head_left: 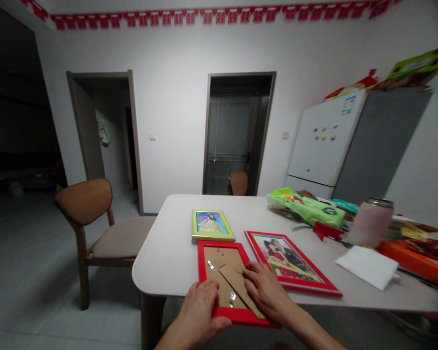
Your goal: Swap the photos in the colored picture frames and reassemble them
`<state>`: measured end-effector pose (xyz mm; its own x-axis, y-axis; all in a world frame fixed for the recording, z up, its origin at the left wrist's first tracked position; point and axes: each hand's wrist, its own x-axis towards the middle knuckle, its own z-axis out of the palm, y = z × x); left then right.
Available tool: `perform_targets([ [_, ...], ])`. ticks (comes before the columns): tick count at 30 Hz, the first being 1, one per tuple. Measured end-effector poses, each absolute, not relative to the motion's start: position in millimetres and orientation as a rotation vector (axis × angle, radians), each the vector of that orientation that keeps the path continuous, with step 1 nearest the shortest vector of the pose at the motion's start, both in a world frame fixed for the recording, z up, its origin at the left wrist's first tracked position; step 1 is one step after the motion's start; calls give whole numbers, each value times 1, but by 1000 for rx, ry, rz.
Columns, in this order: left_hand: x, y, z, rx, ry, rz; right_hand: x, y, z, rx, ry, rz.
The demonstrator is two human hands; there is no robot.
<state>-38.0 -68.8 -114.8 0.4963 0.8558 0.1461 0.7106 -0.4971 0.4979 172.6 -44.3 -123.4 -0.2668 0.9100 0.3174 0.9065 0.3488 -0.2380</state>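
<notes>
A red picture frame [204, 249] lies face down at the table's near edge, its brown backing board with metal clips and a stand facing up. My left hand [200, 311] grips the frame's near left edge, thumb on top, fingers curled. My right hand [265, 288] rests on the backing board, fingers bent and pressing near a clip. A second red frame [316, 287] with a photo lies face up just to the right. A green frame [212, 225] with a photo lies beyond.
The white table [168, 253] carries a green packet [306, 206], a pink cup [368, 222], a folded white cloth [368, 266] and clutter at the right. A wooden chair [95, 228] stands left of the table. A fridge [328, 146] stands behind.
</notes>
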Motion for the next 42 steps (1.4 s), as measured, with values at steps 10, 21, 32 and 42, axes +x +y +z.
perform_targets([
  [10,-37,-64,-121,2406,1294,570,146,-88,-101,-1248,-2493,224],
  [21,-42,-66,-125,2351,1262,575,117,-26,-115,-1396,-2299,240],
  [32,-45,-66,-122,2339,1222,633,102,-10,-123,-1313,-2534,86],
  [42,-43,-66,-124,2342,1282,567,121,50,-132,-1764,-2018,180],
])
